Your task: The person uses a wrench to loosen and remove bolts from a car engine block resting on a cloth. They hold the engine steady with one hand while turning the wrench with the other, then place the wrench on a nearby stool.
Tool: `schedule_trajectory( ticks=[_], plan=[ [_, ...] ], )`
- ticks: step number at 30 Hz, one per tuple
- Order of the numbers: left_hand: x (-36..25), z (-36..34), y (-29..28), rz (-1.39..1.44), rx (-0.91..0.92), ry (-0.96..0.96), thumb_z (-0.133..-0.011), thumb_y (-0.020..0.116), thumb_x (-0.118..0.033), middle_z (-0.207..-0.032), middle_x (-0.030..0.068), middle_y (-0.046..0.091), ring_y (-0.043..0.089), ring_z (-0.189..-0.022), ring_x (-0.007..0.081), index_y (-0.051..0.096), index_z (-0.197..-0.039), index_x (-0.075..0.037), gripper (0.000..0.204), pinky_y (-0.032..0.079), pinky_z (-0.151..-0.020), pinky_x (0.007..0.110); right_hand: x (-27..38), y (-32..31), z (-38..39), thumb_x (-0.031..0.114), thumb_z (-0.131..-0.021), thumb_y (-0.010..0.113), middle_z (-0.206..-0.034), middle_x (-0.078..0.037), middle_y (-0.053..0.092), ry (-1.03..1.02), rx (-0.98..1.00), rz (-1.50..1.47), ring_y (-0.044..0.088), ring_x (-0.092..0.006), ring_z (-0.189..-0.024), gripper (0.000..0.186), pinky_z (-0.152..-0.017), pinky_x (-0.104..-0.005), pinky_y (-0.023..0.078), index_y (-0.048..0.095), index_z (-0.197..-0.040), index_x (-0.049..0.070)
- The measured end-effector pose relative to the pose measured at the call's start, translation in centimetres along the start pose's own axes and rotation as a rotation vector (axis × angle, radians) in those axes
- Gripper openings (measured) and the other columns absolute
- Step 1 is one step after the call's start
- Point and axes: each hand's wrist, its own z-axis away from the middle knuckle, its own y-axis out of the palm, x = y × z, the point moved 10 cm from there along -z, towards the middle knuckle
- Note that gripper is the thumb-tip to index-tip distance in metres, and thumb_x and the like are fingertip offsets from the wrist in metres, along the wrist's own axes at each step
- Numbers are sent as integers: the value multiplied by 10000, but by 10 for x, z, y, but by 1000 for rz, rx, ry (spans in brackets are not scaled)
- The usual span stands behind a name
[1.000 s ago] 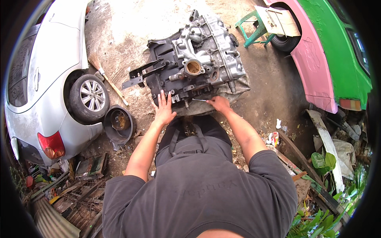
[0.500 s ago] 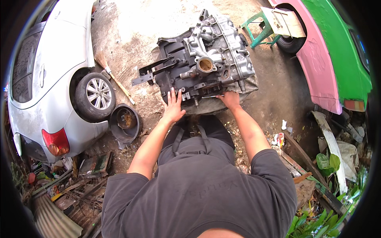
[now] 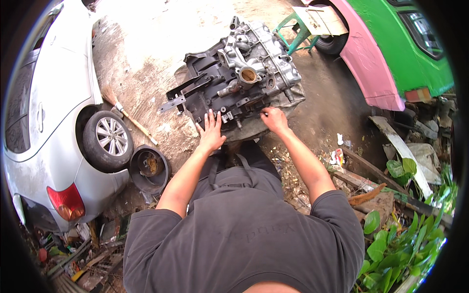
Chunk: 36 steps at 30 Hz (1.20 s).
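Observation:
A car engine (image 3: 237, 80), with a silvery head and intake and a dark block side, rests on a grey cloth or sheet (image 3: 295, 95) right in front of me. My left hand (image 3: 211, 133) lies with its fingers spread against the engine's near left edge, next to some small metal fittings. My right hand (image 3: 274, 120) is at the engine's near right edge, thumb and fingers curled together. What is between those fingertips, if anything, is too small to make out. A flat metal bracket (image 3: 173, 103) sticks out at the engine's left.
A silver car (image 3: 44, 127) stands on the left, beside a broom (image 3: 134, 123) and a black tub (image 3: 163, 178). A green stool (image 3: 298, 36) with a board on it is at the far right, by a pink and green vehicle (image 3: 371, 80). Scrap wood and plants (image 3: 386, 249) fill the near right.
The whole view has turned a little, so the engine sits farther left in it. My right hand's fingers have curled in more; a thin thing seen by them earlier no longer shows.

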Motion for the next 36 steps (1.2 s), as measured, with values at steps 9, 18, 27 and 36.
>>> schedule_trajectory(
  ticks=[9,18,27,36],
  plan=[
    [6,5,-10,30,13,85,-794,689,-283,-1638,125,-69,-10,-1506,353,-15,-1569,-144,1057,16,-1121,702,84,56,52,243,-794,689,-895,-164,697,37,-13,-221,676,-337,-857,209,-786,-424,537,699,-908,69],
    [12,5,-11,7,12,158,-792,677,-281,-1643,94,-58,16,-1504,364,-18,-1570,-167,1050,22,-1114,716,37,117,58,271,-922,646,-743,-83,687,623,154,-967,610,-121,-553,288,-476,-244,457,667,-1034,7],
    [13,3,-10,9,25,175,-790,686,-282,-1642,100,-68,34,-1502,368,-26,-1571,-182,1061,24,-1110,719,17,125,65,44,-841,552,-622,-37,527,789,67,-998,435,-114,-453,455,-393,-282,322,492,-1291,74],
    [13,3,-9,19,24,155,-785,669,-272,-1641,103,-72,26,-1503,370,-29,-1571,-184,1054,19,-1111,717,-3,121,56,46,-864,515,-613,-41,520,871,48,-1065,428,-125,-445,493,-389,-292,334,420,-1347,43]
  ],
)
